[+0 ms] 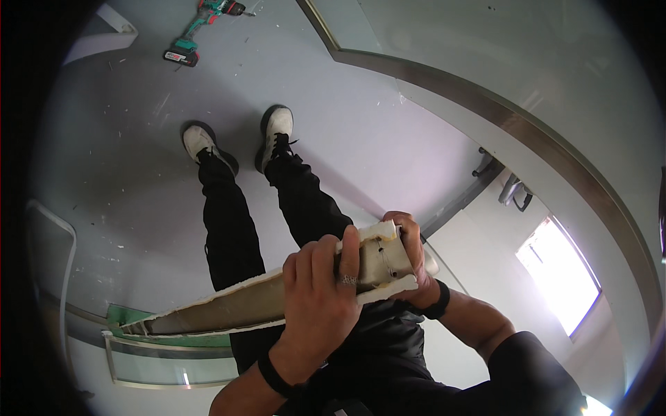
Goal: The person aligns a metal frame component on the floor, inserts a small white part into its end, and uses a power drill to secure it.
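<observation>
Item under inspection: one long trough (229,312), held in front of the person's body, running from 8 o'clock at its far end to 4 o'clock at its near end, measured from the centre of the view. Its hollow face is turned up toward the viewer. Inner surface: dull beige-grey. Edges: white, uneven. Small dark spots are noted inside the near end.

Left hand (319,284): grasping the trough from above, fingers laid across it close to the near end; a ring and a black wristband are worn. Right hand (414,260): grasping the near end from its 3 o'clock side, fingers curled over the rim; a black band (438,300) is on this wrist.

Surroundings: a green panel (208,341) shows past the trough's far end, at 7 to 8 o'clock; contact between the two cannot be determined. A green and black power drill (187,43) lies on the grey floor (152,215) at 11 o'clock, well apart from both hands. White shoes (279,123) stand at 10 to 11 o'clock. A bright window (558,267) is at 3 to 4 o'clock.
</observation>
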The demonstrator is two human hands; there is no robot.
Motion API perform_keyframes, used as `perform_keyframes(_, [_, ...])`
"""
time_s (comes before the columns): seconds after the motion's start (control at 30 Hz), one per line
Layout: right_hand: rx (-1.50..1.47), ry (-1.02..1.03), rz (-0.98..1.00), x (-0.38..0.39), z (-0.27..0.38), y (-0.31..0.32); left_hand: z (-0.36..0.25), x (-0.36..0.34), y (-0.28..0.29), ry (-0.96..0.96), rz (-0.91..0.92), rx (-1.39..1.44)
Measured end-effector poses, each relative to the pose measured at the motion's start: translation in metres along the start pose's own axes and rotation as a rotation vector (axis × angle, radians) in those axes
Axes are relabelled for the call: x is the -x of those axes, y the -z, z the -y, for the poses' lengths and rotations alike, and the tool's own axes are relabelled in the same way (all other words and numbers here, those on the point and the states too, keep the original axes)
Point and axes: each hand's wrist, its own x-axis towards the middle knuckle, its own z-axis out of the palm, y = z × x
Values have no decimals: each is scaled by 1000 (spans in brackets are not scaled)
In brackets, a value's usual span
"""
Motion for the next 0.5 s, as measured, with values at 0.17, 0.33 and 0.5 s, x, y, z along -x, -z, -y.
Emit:
perform_keyframes(0.17, [-40,-43,-5,-6,0,2,4,-5,-1,-23,-36,-16])
perform_keyframes(0.33, [-126,-90,125,-5,0,4,3,-2,4,-31,15,8])
perform_keyframes(0.5, [-62,-21,8,-4,2,-2,3,0,-1,-34,-39,-34])
